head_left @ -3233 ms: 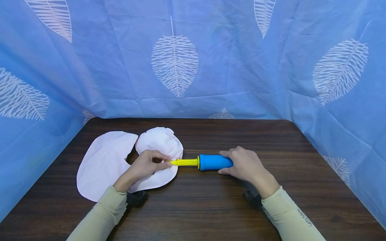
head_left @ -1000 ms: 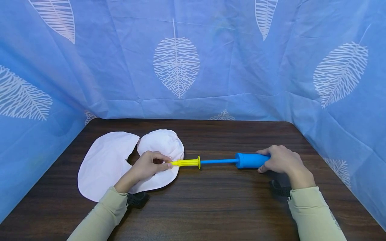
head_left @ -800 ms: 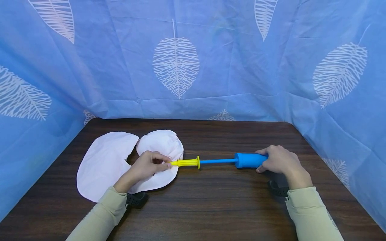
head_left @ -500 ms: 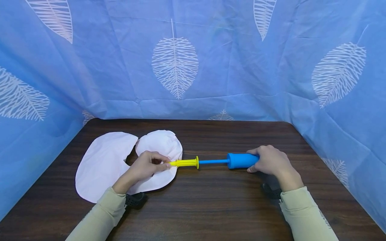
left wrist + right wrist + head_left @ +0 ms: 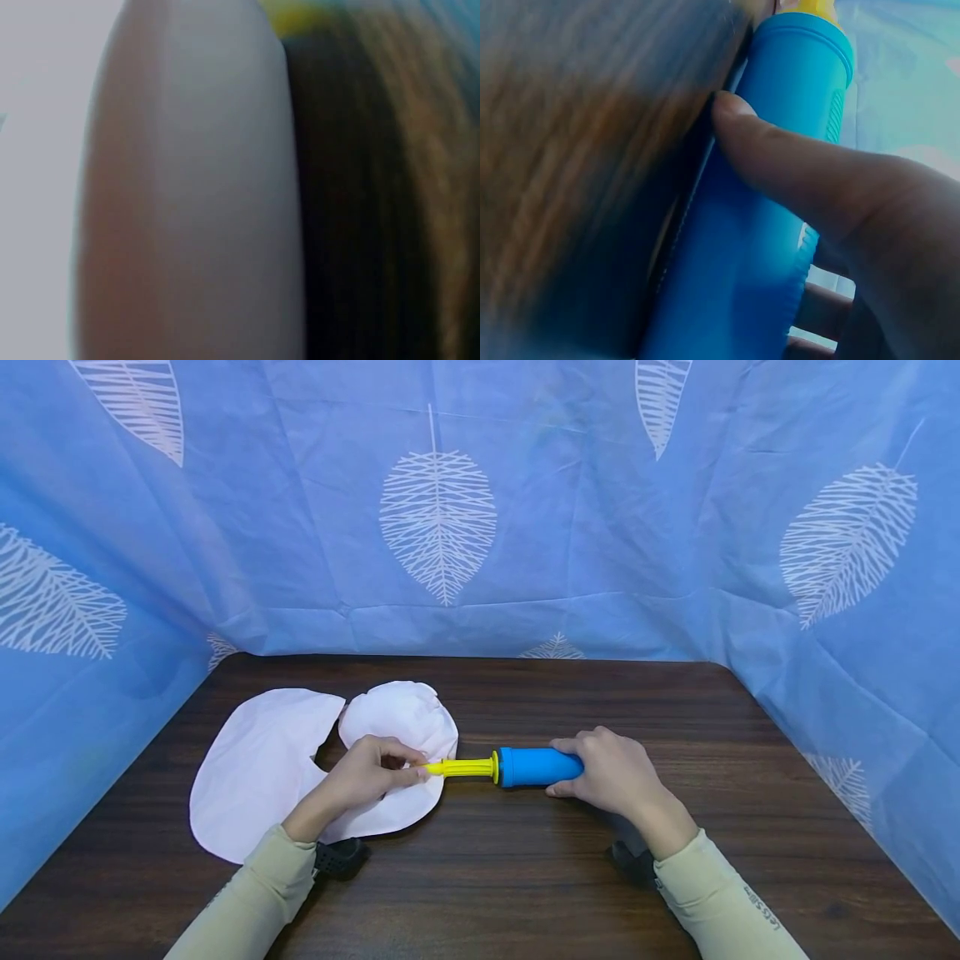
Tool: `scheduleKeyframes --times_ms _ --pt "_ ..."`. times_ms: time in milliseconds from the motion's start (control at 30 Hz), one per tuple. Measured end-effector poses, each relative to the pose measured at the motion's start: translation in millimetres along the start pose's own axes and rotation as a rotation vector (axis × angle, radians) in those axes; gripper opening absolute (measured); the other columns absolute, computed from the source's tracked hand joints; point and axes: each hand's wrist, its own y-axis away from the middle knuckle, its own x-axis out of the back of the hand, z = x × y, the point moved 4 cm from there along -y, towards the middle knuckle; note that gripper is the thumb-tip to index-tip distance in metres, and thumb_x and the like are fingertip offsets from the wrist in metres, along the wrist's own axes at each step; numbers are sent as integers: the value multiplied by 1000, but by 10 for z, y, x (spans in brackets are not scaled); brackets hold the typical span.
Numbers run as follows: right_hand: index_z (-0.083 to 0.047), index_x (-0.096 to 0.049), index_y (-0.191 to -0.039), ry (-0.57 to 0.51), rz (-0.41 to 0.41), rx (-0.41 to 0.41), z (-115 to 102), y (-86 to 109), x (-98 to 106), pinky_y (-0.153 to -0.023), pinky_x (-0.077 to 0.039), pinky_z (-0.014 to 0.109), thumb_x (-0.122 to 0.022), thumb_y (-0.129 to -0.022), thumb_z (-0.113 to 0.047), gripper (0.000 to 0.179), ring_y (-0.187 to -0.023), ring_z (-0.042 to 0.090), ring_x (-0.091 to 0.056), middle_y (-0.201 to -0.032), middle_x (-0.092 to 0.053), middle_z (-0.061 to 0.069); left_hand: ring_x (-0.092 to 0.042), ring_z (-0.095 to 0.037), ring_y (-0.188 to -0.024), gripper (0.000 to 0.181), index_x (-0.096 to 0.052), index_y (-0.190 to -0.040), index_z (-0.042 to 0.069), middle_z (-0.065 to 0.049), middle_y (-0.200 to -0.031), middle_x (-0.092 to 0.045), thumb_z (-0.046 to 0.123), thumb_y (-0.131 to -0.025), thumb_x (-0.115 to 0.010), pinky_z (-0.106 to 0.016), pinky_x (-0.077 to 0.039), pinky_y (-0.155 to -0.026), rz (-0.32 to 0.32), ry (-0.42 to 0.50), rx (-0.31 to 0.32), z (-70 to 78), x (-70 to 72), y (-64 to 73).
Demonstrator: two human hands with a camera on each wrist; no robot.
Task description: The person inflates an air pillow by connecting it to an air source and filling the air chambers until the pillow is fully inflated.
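My right hand [image 5: 611,770] grips the blue barrel of a hand air pump [image 5: 536,767], thumb on the near side and fingers curled over the far side. The pump lies across the table, its blue barrel pushed up against the yellow flange. At the yellow nozzle end, my left hand [image 5: 371,772] pinches the tip between thumb and index finger. Beneath that hand spreads a pale pink, flat inflatable [image 5: 255,777], with a puffier rounded lobe [image 5: 401,718] at its right. Whether the nozzle sits in a valve is hidden by the fingers. The right wrist view shows the thumb [image 5: 780,154] along the barrel.
Everything lies on a dark wood-grain table [image 5: 510,877]. A blue cloth [image 5: 570,527] printed with white leaves hangs behind and along both sides. Black straps with devices [image 5: 341,857] sit at both wrists.
My right hand has slid the blue barrel left, and the blue rod seen between barrel and yellow flange has gone inside. The left hand stays in place.
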Motion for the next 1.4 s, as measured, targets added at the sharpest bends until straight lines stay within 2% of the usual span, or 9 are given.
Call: scheduleKeyframes --times_ms 267,433,633,833,967,1100,1233,1400 --pt "-21 -74 -140 0 -17 -20 -6 -1 -6 -78 -61 52 -92 -81 -52 69 -110 34 -71 -127 -78 13 -57 -18 -86 23 -85 -114 9 -5 -103 -78 16 -93 -85 -28 -47 -73 3 6 -14 -6 -5 -4" --pt "-22 -73 -141 -28 -58 -53 70 -4 15 -72 -59 50 -91 -82 -52 69 -109 36 -71 -132 -75 17 -58 -17 -85 21 -85 -113 9 -3 -102 -79 16 -93 -85 -28 -48 -74 8 -16 -34 -9 -13 -18" --pt "-22 -71 -144 -81 -116 -104 295 33 69 -70 -57 50 -92 -81 -50 72 -113 41 -70 -139 -70 24 -57 -17 -83 21 -85 -112 10 -2 -98 -78 16 -92 -85 -27 -47 -73 17 -35 -40 -3 -14 -26" --pt "-23 -71 -144 -126 -167 -176 624 70 118 -72 -53 52 -93 -80 -48 72 -112 42 -67 -143 -67 27 -57 -16 -82 20 -85 -112 8 -2 -95 -77 14 -93 -84 -26 -47 -71 26 -38 -40 -16 -12 -26" --pt "-23 -71 -144 -140 -186 -218 834 107 137 -72 -51 54 -94 -78 -47 73 -112 44 -65 -144 -64 31 -57 -16 -81 19 -85 -111 8 -2 -92 -77 12 -93 -84 -24 -47 -70 29 -35 -47 -27 -13 -31" --pt "-21 -71 -143 -149 -194 -245 956 144 162 -73 -50 56 -95 -77 -46 74 -110 45 -64 -143 -63 33 -57 -16 -81 19 -85 -110 8 -1 -91 -76 13 -92 -84 -25 -46 -70 31 -37 -44 -34 -13 -31" --pt "-20 -73 -142 -147 -183 -239 931 141 159 -74 -52 56 -96 -77 -43 73 -110 45 -64 -142 -64 33 -56 -17 -81 19 -85 -110 8 -2 -92 -76 13 -92 -84 -25 -46 -70 30 -32 -38 -29 -10 -23" --pt "-19 -75 -138 -135 -130 -176 693 83 123 -75 -56 53 -97 -76 -40 69 -111 44 -68 -139 -68 31 -56 -17 -80 19 -85 -111 7 -3 -93 -76 13 -93 -84 -25 -46 -69 22 -20 -43 -21 -6 -20"
